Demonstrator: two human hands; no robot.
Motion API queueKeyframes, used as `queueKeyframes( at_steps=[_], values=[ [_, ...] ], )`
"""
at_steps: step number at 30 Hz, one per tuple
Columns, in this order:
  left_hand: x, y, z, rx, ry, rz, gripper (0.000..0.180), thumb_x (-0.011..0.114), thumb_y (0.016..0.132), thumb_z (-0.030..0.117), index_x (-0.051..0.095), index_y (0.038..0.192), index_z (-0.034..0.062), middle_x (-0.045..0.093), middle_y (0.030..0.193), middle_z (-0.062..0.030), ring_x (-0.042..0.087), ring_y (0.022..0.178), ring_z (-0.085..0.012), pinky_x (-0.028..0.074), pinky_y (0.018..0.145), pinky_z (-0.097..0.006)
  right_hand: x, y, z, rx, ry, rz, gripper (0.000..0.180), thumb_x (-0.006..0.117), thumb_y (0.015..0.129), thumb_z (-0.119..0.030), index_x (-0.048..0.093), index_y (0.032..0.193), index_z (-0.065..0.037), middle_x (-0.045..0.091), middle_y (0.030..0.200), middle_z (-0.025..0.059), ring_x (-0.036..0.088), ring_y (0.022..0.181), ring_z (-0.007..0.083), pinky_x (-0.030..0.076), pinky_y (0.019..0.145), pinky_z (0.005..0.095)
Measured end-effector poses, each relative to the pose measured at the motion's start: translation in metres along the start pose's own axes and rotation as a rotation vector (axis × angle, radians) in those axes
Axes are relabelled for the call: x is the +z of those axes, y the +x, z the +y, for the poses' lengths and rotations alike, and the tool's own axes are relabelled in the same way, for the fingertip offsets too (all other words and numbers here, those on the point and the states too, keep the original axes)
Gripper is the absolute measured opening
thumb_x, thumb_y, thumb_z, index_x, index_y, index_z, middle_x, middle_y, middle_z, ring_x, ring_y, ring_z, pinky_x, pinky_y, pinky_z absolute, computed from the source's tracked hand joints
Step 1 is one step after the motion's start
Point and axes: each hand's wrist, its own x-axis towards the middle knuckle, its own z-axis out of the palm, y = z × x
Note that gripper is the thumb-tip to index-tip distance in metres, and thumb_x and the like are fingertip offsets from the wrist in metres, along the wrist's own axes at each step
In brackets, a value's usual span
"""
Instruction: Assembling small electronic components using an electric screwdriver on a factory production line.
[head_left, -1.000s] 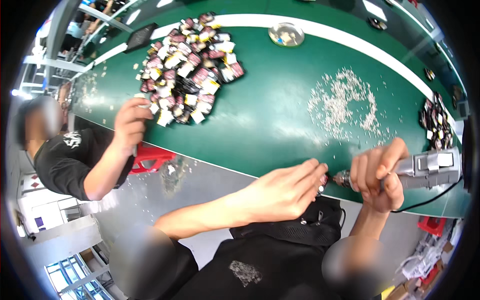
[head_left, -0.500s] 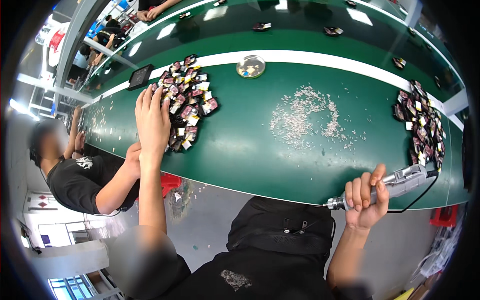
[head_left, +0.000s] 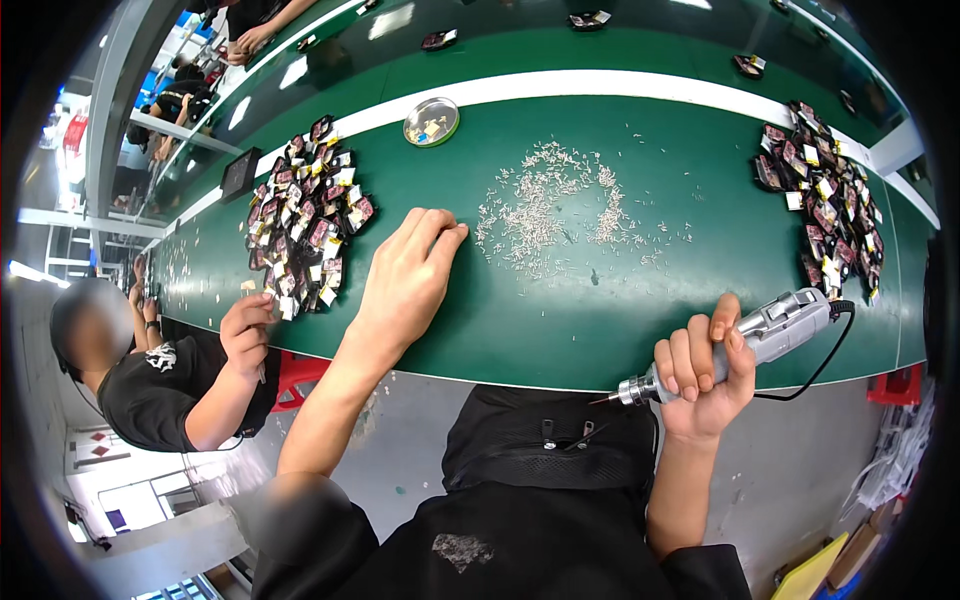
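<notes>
My right hand (head_left: 705, 375) grips a grey corded electric screwdriver (head_left: 782, 328) over the bench's near edge, its thin bit pointing left. Above the green bench, my left hand (head_left: 405, 280) has its fingers bent and drawn together; whether anything is between the fingertips is hidden. Just right of those fingertips lies a loose spread of tiny silvery screws (head_left: 530, 210). To the left of my left hand is a heap of small black parts (head_left: 310, 215) with pink and white-yellow pieces on them. A similar heap of black parts (head_left: 825, 200) lies at the far right.
A round shallow dish (head_left: 447, 138) with small yellowish pieces stands by the white strip (head_left: 600, 83). Beyond, a dark green belt carries scattered black parts (head_left: 590, 20). A black tray (head_left: 240, 175) sits behind the left heap. A co-worker's hand (head_left: 247, 335) is beside that heap.
My left hand has left the black-parts heap and moved right, toward the screws. My right hand still holds the screwdriver. The view has shifted, and the co-worker's hand now shows by the heap.
</notes>
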Motion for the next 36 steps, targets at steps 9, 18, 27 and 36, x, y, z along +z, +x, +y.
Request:
queueKeyframes(
  at_steps=[9,18,27,36],
  values=[
    [0.000,-0.007,0.000,-0.236,-0.214,-0.024,0.008,0.043,0.083,-0.005,0.040,0.089,-0.0013,0.046,0.084,-0.0155,0.046,0.072,-0.0282,0.040,0.068,-0.035,0.003,-0.004,0.000,-0.018,-0.001,0.006,0.011,0.042,0.092,-0.016,0.040,0.086,-0.007,0.034,0.049,-0.0017,0.034,0.038,0.0083,0.035,0.043,0.0260],
    [0.000,-0.040,0.088,-0.401,-0.999,0.107,0.014,0.042,0.093,0.009,0.043,0.081,0.0017,0.048,0.080,-0.0090,0.039,0.067,-0.0129,0.034,0.061,-0.026,0.028,0.004,0.004,-0.130,0.053,0.033,0.013,0.041,0.092,-0.018,0.044,0.087,-0.007,0.035,0.051,-0.0020,0.033,0.040,0.0090,0.035,0.047,0.0271],
    [0.006,-0.045,0.125,-0.618,-1.845,0.175,0.019,0.050,0.094,0.013,0.052,0.082,-0.0016,0.053,0.082,-0.0093,0.045,0.067,-0.0098,0.039,0.061,-0.023,0.063,0.007,0.011,-0.234,0.060,-0.084,0.014,0.047,0.092,-0.017,0.048,0.089,-0.003,0.037,0.053,-0.0031,0.035,0.042,0.0075,0.035,0.049,0.0245],
    [0.008,-0.051,0.122,-0.597,-1.754,0.153,0.015,0.052,0.093,0.008,0.054,0.083,-0.0034,0.053,0.082,-0.0089,0.046,0.067,-0.0090,0.039,0.061,-0.021,0.063,0.005,0.018,-0.230,-0.013,-0.075,0.013,0.048,0.092,-0.017,0.049,0.089,-0.005,0.037,0.052,-0.0035,0.035,0.042,0.0066,0.035,0.048,0.0241]
  ],
)
